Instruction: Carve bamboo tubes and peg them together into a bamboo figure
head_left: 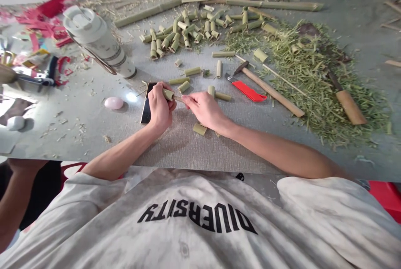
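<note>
My left hand is closed around a short bamboo tube, its cut end facing right. Between the thumb and fingers of my right hand is a thin bamboo strip, whose far end meets the tube's opening; whether it goes inside I cannot tell. A dark phone lies partly under my left hand. Cut bamboo pieces are scattered just beyond both hands, and a split bamboo piece lies below my right wrist.
Right of my hands lie a red-handled utility knife, a hammer and a heap of green shavings with a wooden-handled tool. A white tumbler, a pink egg-shaped object and another person's arm are leftward. Bamboo tubes are piled behind.
</note>
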Action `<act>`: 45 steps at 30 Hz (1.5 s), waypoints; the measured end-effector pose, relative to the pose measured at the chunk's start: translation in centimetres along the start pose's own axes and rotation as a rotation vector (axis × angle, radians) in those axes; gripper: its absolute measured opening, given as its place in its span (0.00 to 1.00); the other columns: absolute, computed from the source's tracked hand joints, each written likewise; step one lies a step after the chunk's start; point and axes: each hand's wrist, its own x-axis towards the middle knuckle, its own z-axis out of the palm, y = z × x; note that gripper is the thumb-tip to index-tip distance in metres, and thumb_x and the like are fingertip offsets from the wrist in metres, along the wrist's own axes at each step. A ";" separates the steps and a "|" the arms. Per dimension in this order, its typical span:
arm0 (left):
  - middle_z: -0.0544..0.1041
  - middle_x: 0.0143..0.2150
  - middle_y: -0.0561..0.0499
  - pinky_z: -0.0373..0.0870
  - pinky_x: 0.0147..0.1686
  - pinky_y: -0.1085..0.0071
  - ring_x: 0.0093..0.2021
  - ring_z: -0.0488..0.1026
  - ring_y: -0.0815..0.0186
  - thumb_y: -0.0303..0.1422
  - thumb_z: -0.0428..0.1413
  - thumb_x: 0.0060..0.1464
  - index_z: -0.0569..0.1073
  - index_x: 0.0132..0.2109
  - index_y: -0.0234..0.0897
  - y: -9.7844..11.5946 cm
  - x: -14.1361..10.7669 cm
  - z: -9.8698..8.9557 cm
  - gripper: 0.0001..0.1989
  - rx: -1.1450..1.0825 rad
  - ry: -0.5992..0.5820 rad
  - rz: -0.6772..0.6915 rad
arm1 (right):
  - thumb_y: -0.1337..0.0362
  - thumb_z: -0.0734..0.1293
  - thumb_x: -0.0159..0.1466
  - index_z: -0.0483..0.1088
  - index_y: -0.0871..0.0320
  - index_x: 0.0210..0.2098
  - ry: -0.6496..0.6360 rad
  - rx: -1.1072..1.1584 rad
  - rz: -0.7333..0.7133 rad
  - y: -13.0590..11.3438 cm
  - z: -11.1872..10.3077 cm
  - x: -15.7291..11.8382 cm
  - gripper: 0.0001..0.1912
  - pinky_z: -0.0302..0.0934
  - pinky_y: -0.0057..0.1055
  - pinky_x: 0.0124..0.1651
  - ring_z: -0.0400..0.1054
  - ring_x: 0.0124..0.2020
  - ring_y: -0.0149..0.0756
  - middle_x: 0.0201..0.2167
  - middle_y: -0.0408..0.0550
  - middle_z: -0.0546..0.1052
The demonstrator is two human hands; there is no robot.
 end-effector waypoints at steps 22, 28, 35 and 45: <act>0.52 0.19 0.59 0.42 0.17 0.70 0.20 0.39 0.70 0.45 0.56 0.75 0.71 0.29 0.43 2.7 1.3 -1.3 0.23 -0.163 -0.311 -0.045 | 0.63 0.67 0.81 0.62 0.56 0.25 0.009 -0.227 -0.122 -6.1 -5.7 -2.3 0.25 0.43 0.36 0.33 0.50 0.24 0.28 0.18 0.36 0.57; 0.57 0.20 0.58 0.43 0.18 0.73 0.19 0.43 0.72 0.43 0.52 0.77 0.71 0.30 0.41 2.4 0.8 -0.9 0.24 -0.117 -0.302 0.003 | 0.65 0.66 0.79 0.67 0.56 0.31 0.018 -0.442 -0.138 -6.0 -4.4 -2.4 0.18 0.43 0.36 0.35 0.50 0.24 0.29 0.21 0.38 0.62; 0.63 0.23 0.56 0.46 0.19 0.73 0.19 0.49 0.72 0.44 0.48 0.80 0.71 0.35 0.41 1.6 -0.1 -0.3 0.23 -0.023 -0.202 0.151 | 0.60 0.60 0.84 0.79 0.60 0.45 0.024 -0.718 -0.105 -5.8 -3.2 -2.7 0.18 0.41 0.37 0.36 0.52 0.26 0.34 0.29 0.48 0.73; 0.62 0.22 0.57 0.46 0.20 0.72 0.18 0.48 0.73 0.49 0.50 0.80 0.71 0.35 0.41 1.0 -0.9 -0.3 0.25 0.079 -0.200 0.280 | 0.60 0.59 0.84 0.78 0.59 0.46 0.014 -0.701 -0.125 -5.5 -3.0 -2.6 0.18 0.42 0.35 0.35 0.57 0.26 0.34 0.28 0.47 0.73</act>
